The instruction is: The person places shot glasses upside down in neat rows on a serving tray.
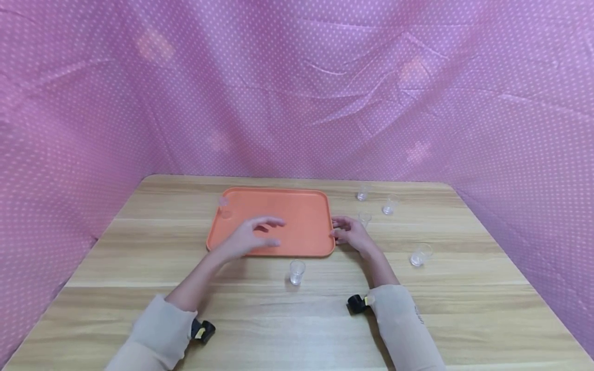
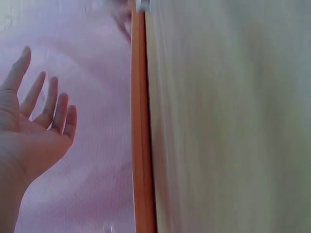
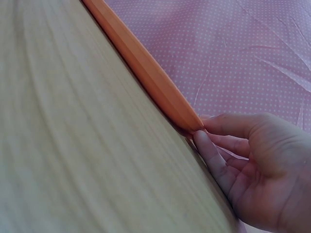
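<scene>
An orange tray (image 1: 297,221) lies flat on the wooden table. My right hand (image 1: 351,233) is at its right edge; in the right wrist view, the thumb and index finger of that hand (image 3: 262,170) pinch the rim at the near corner. Above the tray's left half hovers my left hand (image 1: 246,238), holding nothing, its fingers apart and slightly bent, as the left wrist view of the hand (image 2: 36,128) also shows. One small clear glass (image 1: 226,208) stands on the tray's far left side. Another clear glass (image 1: 297,273) is just in front of the tray.
Right of the tray are more clear glasses: one (image 1: 364,219) beside my right hand, two farther back (image 1: 362,193), and one (image 1: 419,256) nearer the table's right side. A pink dotted curtain (image 1: 297,103) hangs behind and around the table (image 1: 287,324).
</scene>
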{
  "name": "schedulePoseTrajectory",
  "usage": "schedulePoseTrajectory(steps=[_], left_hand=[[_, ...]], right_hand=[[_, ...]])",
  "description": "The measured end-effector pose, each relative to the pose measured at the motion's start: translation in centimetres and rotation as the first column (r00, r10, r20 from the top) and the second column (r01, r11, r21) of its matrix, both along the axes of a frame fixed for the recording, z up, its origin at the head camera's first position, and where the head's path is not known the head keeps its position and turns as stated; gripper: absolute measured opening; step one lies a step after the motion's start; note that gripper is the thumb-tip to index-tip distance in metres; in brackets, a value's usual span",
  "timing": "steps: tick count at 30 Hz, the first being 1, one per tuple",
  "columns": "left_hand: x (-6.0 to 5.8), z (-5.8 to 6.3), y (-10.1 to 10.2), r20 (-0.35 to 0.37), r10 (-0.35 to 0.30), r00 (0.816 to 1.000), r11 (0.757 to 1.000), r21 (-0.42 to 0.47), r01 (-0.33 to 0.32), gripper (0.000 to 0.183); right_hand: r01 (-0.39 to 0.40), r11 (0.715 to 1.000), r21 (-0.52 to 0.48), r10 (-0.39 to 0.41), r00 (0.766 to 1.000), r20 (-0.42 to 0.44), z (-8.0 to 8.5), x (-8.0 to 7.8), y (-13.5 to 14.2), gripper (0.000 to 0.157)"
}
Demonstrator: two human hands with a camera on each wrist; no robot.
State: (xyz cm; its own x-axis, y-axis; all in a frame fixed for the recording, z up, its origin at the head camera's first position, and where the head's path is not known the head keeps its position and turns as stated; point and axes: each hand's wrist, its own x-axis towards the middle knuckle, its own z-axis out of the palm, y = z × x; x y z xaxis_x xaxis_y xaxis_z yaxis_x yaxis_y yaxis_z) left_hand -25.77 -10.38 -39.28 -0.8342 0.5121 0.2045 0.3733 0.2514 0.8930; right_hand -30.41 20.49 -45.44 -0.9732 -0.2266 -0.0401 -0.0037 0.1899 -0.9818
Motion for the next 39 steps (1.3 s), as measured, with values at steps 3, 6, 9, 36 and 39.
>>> schedulePoseTrajectory(steps=[3,6,9,36,39], left_hand=[[1.0,-0.3,1.0,0.023,-0.053,0.998,0.998,-0.039,0.054,0.045],[1.7,-0.7,1.8,0.053,-0.089,0.995,0.994,-0.062,0.092,0.046],[2.3,-1.1,2.4,0.078,-0.131,0.988,0.989,-0.063,0.136,0.047],[3.8,-4.6,4.0,0.058,-0.130,0.990,0.986,-0.101,0.136,0.046],[3.8,-5.0,4.0,0.049,-0.118,0.992,0.986,-0.114,0.123,0.045]], right_hand=[[-0.006,1.000,-0.003,0.006,1.000,-0.004,0.0,0.0,0.1,0.048],[-0.008,1.000,-0.009,0.008,1.000,-0.002,0.0,0.0,0.1,0.047],[-0.010,1.000,-0.011,0.010,1.000,0.001,0.0,0.0,0.2,0.048],[-0.005,1.000,-0.009,0.006,1.000,0.020,0.2,0.1,0.0,0.048],[-0.007,1.000,-0.011,0.008,1.000,0.016,0.3,0.2,0.0,0.048]])
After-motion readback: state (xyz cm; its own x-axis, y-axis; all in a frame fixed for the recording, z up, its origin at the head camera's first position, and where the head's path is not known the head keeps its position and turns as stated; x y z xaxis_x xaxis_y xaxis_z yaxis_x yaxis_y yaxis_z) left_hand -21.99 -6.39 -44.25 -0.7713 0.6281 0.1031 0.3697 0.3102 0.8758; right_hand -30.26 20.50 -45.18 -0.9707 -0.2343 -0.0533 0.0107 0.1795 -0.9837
